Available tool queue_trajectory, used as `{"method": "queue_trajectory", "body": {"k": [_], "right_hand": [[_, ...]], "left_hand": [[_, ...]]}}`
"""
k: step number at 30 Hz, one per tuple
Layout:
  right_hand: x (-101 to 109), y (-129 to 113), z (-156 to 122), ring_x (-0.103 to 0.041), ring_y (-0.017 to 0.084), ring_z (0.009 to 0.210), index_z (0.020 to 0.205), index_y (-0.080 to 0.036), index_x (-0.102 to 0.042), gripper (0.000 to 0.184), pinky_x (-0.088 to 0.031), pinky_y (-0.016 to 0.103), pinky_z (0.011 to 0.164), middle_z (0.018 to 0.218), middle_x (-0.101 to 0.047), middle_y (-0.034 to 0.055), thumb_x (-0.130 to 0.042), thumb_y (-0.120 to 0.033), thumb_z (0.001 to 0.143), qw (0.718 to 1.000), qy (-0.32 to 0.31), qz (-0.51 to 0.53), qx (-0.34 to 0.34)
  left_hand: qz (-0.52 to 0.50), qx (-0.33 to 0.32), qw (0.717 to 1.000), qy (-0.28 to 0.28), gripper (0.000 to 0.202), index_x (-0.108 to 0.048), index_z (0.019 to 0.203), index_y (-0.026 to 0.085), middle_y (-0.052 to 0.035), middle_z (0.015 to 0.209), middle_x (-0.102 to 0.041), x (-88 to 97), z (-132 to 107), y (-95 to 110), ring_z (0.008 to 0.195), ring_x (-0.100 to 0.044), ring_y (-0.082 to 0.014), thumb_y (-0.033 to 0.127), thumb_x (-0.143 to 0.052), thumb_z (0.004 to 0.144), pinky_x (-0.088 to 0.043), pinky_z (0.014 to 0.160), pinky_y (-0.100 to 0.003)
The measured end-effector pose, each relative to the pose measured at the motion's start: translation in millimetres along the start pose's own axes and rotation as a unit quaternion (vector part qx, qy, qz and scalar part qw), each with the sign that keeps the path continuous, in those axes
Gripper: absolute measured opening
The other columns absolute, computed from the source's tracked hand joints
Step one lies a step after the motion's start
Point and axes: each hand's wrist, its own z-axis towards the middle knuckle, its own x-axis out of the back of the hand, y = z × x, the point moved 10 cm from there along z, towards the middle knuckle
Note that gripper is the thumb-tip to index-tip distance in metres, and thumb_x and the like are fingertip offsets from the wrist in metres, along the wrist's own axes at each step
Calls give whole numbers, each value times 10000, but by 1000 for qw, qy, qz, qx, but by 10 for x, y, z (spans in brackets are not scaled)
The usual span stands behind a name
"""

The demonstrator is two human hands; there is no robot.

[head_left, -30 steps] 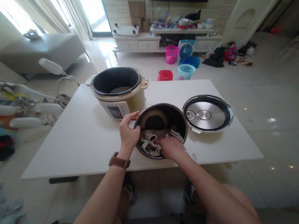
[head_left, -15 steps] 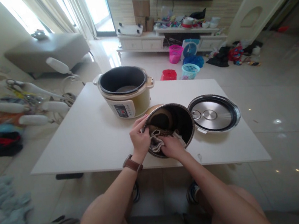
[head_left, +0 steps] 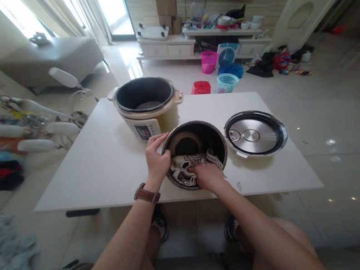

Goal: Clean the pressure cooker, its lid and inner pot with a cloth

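Note:
My left hand [head_left: 156,161], a brown watch on its wrist, grips the left rim of a dark round pot [head_left: 213,136] that lies on the white table [head_left: 102,166]. Inside the pot's near edge, my right hand [head_left: 205,176] is closed on a crumpled beige cloth [head_left: 181,168] and presses it against the inner wall. A cream electric cooker base [head_left: 146,108] stands open just behind the pot. To the right of the pot a shiny steel lid [head_left: 256,134] lies flat on the table.
My bare knees and a grey seat edge fill the bottom. A drying rack [head_left: 27,128] with clothes stands left of the table. Coloured baskets [head_left: 223,82] sit on the glossy floor beyond, before a white TV cabinet [head_left: 186,46]. A grey sofa [head_left: 50,60] is far left.
The pot, tilted up toward me half a second ago, now lies flatter. My right hand with the cloth has shifted slightly along the near inner wall. The left hand keeps its grip.

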Motion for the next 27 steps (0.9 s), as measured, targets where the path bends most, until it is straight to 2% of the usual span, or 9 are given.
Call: {"method": "queue_trajectory", "body": {"k": [2,5,8,13,16,19,22,27], "right_hand": [[9,-11,1,-756,284,1159,1284,-360,-766,482,-557,376,940,1242,-802,90,-519,-162,920,1000,-2,-11,-4],[36,-31,2,-766,303,1131,1265,-339,-778,464,-570,389,921,1182,-813,112,-511,-165,927,1000,10,-14,-10],[71,-40,-5,-768,309,1125,1349,-358,-734,504,-570,399,932,1183,-811,114,-546,-180,917,999,32,-7,-9],[48,5,8,-743,301,1193,1470,-363,-650,565,-549,399,997,1275,-788,108,-550,-217,934,999,27,10,-19],[38,-45,56,-704,262,1271,1482,-341,-632,558,-517,356,1059,1358,-759,71,-523,-219,949,997,35,70,-7],[71,-162,113,-683,211,1294,1417,-300,-662,503,-511,286,1037,1395,-742,37,-431,-199,982,983,64,172,27],[64,-240,137,-698,213,1259,1340,-276,-700,465,-521,277,996,1354,-761,43,-420,-195,978,976,63,205,46],[29,-189,64,-716,262,1248,1381,-369,-693,528,-527,358,1009,1349,-765,41,-540,-187,909,994,31,101,21]], "left_hand": [[-18,-6,1000,-24,591,-819,1129,191,-78,1251,-766,-39,2,-9,1225,-692,-255,0,-526,653,-520,1161,-448],[-45,9,998,-30,616,-810,1161,196,-52,1229,-797,-74,-24,-39,1207,-716,-255,2,-509,660,-533,1159,-466],[-56,24,998,-16,545,-808,1164,196,-47,1204,-809,-69,-68,-37,1172,-732,-258,30,-538,721,-555,1136,-471],[-51,15,999,1,495,-792,1223,204,-64,1280,-785,-85,-195,74,1247,-704,-255,60,-557,813,-520,1179,-475],[-56,15,998,24,469,-783,1249,206,-73,1317,-770,-112,-311,132,1278,-690,-246,74,-558,858,-503,1196,-464],[-64,28,996,61,436,-784,1233,206,-78,1320,-765,-107,-419,136,1272,-688,-235,85,-562,878,-505,1187,-445],[-62,42,994,82,368,-793,1139,198,-80,1231,-785,-73,-431,67,1192,-711,-235,93,-589,851,-536,1131,-434],[-32,64,994,84,153,-735,865,187,-39,897,-768,91,-182,-153,906,-725,-215,127,-666,742,-604,936,-387]]}}
